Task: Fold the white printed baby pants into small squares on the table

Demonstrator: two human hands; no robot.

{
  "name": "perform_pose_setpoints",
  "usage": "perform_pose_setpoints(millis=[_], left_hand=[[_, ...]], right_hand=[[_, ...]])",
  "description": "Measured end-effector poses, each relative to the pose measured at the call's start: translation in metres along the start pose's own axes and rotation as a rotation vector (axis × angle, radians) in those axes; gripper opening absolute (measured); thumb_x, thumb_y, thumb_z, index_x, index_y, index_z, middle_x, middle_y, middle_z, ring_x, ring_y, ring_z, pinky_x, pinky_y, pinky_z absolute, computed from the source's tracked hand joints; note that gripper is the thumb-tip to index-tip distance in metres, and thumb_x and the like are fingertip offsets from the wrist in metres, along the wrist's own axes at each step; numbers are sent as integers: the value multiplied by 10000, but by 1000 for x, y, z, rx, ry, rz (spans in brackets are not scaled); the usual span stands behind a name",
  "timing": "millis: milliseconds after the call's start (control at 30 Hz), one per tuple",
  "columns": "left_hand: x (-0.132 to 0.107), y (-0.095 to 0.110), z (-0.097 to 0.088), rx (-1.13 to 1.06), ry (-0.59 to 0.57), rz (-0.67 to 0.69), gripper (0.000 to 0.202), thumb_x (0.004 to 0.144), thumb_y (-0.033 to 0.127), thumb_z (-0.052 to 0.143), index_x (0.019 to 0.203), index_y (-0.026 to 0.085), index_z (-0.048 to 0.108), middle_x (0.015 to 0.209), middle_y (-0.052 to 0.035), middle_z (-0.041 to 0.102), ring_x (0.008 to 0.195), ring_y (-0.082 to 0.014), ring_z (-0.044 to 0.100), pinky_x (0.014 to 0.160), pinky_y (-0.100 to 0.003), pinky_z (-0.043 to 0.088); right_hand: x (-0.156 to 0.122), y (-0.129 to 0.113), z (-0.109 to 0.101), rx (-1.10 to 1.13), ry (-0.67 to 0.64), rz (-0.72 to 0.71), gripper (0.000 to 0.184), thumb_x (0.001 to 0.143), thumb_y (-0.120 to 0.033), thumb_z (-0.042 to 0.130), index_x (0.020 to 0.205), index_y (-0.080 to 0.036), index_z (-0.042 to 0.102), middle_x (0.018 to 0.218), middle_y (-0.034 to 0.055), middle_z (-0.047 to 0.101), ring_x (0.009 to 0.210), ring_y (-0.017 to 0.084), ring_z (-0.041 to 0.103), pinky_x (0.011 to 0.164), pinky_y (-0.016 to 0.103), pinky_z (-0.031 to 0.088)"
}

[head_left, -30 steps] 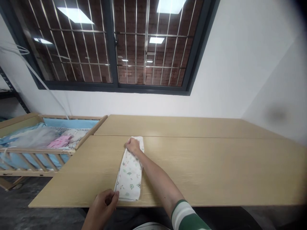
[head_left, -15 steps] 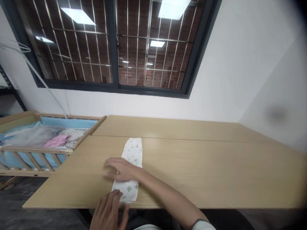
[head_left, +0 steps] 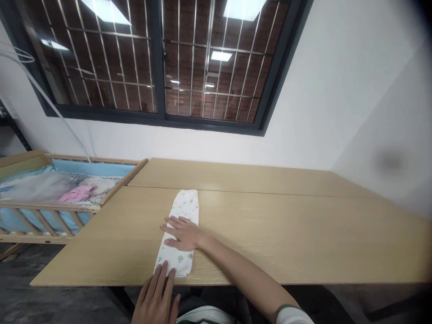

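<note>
A white patterned baby cloth [head_left: 184, 204], folded into a long narrow strip, lies on the light wooden table [head_left: 286, 234] and runs from the near edge toward the middle. My right hand [head_left: 180, 234] rests flat across the strip's middle, fingers stretched out to the left. At the near end my left hand [head_left: 158, 294] is open too, with its fingertips touching the cloth at the table edge. Neither hand grips anything.
A wooden baby crib [head_left: 50, 198] with blue lining, pink cloth [head_left: 74, 194] and other fabrics stands at the left, against the table. A barred window [head_left: 158, 63] fills the wall behind. A white wall corner closes the right side.
My right hand came back from the far end of the cloth to its middle and now lies flat. My left hand released its pinch on the near corner and opened.
</note>
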State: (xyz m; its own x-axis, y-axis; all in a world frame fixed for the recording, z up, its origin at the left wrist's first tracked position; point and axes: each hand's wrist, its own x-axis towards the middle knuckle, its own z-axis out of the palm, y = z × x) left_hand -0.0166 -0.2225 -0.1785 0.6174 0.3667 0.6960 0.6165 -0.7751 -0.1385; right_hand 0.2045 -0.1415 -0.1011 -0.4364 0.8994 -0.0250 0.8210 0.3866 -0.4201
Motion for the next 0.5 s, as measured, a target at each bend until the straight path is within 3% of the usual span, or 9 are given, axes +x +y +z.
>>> perform_pose_setpoints(millis=[267,500], left_hand=[[8,1,-4,131,46,47,439,884,264,535,1311,163,565,1257,-116,695,1174,-254,627,974,-364,443],[14,1,-4,121,83,51,287,886,211,522,1138,154,647,1187,-139,712,1085,-264,653,912,-380,458]], right_hand=[[47,61,-29,-90,37,242,724,996,-668,187,1603,-272,213,1675,28,88,1556,215,22,1244,426,20],[67,93,-36,-147,117,371,818,983,-669,165,1612,-145,154,1673,64,22,1555,234,-19,1242,416,37]])
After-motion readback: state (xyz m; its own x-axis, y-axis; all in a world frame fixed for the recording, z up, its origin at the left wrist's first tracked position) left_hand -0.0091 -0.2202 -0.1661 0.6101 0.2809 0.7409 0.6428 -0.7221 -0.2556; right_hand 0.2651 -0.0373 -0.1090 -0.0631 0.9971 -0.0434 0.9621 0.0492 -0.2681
